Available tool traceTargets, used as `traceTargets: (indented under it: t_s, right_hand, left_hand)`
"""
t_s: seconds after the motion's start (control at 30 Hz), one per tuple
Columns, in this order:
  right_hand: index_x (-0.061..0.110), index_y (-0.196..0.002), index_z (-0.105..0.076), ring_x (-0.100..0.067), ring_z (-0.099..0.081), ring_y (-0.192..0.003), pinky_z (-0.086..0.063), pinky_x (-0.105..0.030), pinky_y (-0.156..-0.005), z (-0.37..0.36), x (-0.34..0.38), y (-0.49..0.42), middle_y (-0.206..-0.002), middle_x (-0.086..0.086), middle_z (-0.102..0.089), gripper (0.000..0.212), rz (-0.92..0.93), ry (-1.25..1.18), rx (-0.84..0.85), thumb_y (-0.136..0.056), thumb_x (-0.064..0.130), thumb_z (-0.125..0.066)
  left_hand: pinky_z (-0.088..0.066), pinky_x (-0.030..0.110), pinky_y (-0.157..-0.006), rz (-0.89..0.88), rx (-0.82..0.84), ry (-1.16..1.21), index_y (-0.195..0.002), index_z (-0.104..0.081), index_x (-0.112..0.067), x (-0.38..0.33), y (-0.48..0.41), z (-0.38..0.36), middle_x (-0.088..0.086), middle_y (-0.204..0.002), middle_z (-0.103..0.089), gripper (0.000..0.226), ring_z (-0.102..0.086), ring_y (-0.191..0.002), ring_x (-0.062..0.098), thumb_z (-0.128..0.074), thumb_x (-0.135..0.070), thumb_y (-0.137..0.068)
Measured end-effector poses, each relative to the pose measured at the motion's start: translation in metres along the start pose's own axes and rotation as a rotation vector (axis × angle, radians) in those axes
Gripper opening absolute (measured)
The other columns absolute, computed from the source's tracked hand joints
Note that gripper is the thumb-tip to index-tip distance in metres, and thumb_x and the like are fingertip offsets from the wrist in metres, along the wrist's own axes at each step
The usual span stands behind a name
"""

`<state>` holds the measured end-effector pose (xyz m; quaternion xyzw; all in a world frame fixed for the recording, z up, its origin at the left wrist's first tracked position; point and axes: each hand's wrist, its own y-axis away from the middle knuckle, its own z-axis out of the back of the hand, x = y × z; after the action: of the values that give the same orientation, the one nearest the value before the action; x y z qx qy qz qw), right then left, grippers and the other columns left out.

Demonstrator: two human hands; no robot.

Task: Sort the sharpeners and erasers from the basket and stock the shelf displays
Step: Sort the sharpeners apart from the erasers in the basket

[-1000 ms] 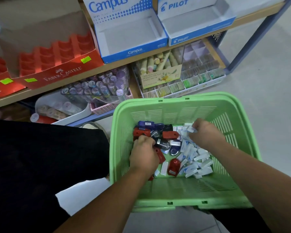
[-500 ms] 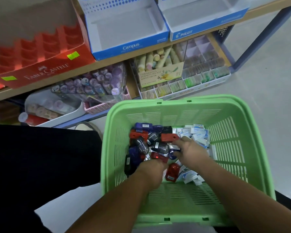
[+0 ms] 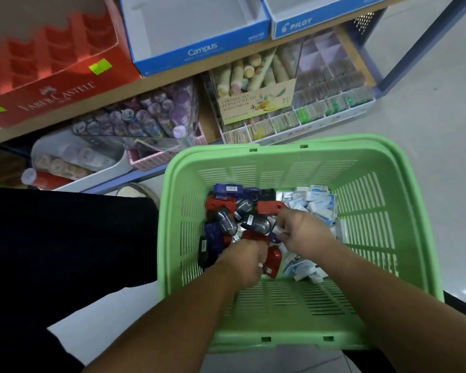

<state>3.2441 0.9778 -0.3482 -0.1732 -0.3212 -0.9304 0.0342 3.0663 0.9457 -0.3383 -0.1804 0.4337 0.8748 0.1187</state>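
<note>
A green basket (image 3: 366, 162) holds red, blue and black sharpeners (image 3: 228, 208) on its left side and a pile of white-and-blue erasers (image 3: 314, 200) on its right. My left hand (image 3: 246, 261) is down among the sharpeners, fingers curled, with its thumb on a red sharpener (image 3: 274, 261) that it grips. My right hand (image 3: 306, 234) reaches to the middle of the basket, and its curled fingertips pinch a small white eraser (image 3: 278, 229). On the shelf above stand an empty blue Campus box (image 3: 199, 49), a blue Pilot box (image 3: 296, 25) and a red Faber-Castell display (image 3: 57, 95).
Below the shelf board sit a clear case of purple-capped items (image 3: 145, 114), a hand cream display (image 3: 253, 103), a tray of small packets (image 3: 328, 103) and a white bin of rolls (image 3: 65, 162). My dark trouser leg (image 3: 65, 238) lies left of the basket. Pale floor lies to the right.
My right hand left the eraser pile and moved left to the basket's middle. My left hand drew back toward me and closed on a red sharpener. The view tilted lower.
</note>
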Motion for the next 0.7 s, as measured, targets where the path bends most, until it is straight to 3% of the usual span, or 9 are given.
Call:
traceTargets:
  t_s: [0.13,0.27,0.37,0.43,0.5,0.6,0.7]
  right_hand:
    - [0.023,-0.114,-0.056,-0.019,-0.063,-0.070,-0.052,-0.032,-0.062,0.035,-0.009,0.005,-0.087,0.000,-0.067,0.022,-0.116,-0.310,-0.272,-0.094,0.026,-0.063]
    - [0.012,-0.133,-0.055,-0.036,-0.062,-0.105,-0.053,-0.044,-0.090,0.055,-0.015,0.012,-0.128,-0.015,-0.056,0.040,-0.243,-0.313,-0.433,-0.095,0.024,-0.061]
    - [0.012,-0.129,-0.063,-0.039,-0.056,-0.116,-0.050,-0.044,-0.094,0.067,-0.006,0.016,-0.126,-0.017,-0.058,0.037,-0.227,-0.264,-0.498,-0.095,0.025,-0.059]
    - [0.015,-0.124,-0.065,-0.036,-0.057,-0.113,-0.051,-0.043,-0.090,0.072,0.002,0.017,-0.120,-0.013,-0.062,0.033,-0.172,-0.201,-0.536,-0.094,0.026,-0.058]
    - [0.020,-0.116,-0.066,-0.030,-0.064,-0.101,-0.055,-0.042,-0.087,0.073,0.010,0.015,-0.112,-0.006,-0.068,0.025,-0.128,-0.257,-0.434,-0.094,0.027,-0.059]
    - [0.022,-0.109,-0.069,-0.026,-0.069,-0.084,-0.060,-0.042,-0.078,0.060,0.021,0.004,-0.101,-0.004,-0.072,0.017,-0.104,-0.356,-0.206,-0.094,0.023,-0.061]
    - [0.024,-0.129,-0.061,-0.025,-0.062,-0.108,-0.054,-0.037,-0.091,0.039,0.023,-0.011,-0.122,-0.003,-0.064,0.038,-0.064,-0.200,-0.129,-0.092,0.026,-0.066]
  left_hand:
    - [-0.056,0.033,-0.068,0.008,-0.145,0.099,-0.096,-0.066,-0.016,-0.014,-0.001,0.019,0.001,-0.087,-0.068,0.015,-0.065,-0.080,0.021,-0.060,-0.026,-0.087]
    - [-0.058,0.032,-0.075,0.124,-0.262,0.571,-0.095,-0.071,-0.022,-0.048,-0.009,0.024,-0.005,-0.091,-0.072,0.009,-0.068,-0.084,0.013,-0.065,-0.028,-0.091]
    - [-0.054,0.021,-0.065,0.100,-0.116,0.928,-0.102,-0.068,-0.020,-0.067,-0.014,0.019,-0.003,-0.091,-0.072,0.008,-0.066,-0.077,0.009,-0.068,-0.016,-0.096]
    - [-0.054,0.017,-0.070,0.038,-0.069,0.888,-0.110,-0.065,-0.015,-0.063,-0.015,0.014,-0.004,-0.089,-0.068,0.016,-0.063,-0.082,0.012,-0.063,-0.006,-0.097]
    - [-0.055,0.024,-0.084,0.054,-0.161,0.704,-0.118,-0.066,-0.008,-0.046,-0.016,0.013,-0.003,-0.092,-0.068,0.023,-0.063,-0.089,0.015,-0.059,-0.006,-0.096]
    - [-0.049,0.015,-0.077,0.136,-0.260,0.526,-0.114,-0.067,-0.012,-0.018,-0.005,0.025,0.003,-0.101,-0.068,0.025,-0.060,-0.090,0.011,-0.048,-0.004,-0.100]
    - [-0.053,0.025,-0.086,0.204,-0.379,0.455,-0.116,-0.070,-0.018,0.007,-0.001,0.036,-0.001,-0.108,-0.070,0.028,-0.064,-0.097,0.016,-0.049,-0.009,-0.099]
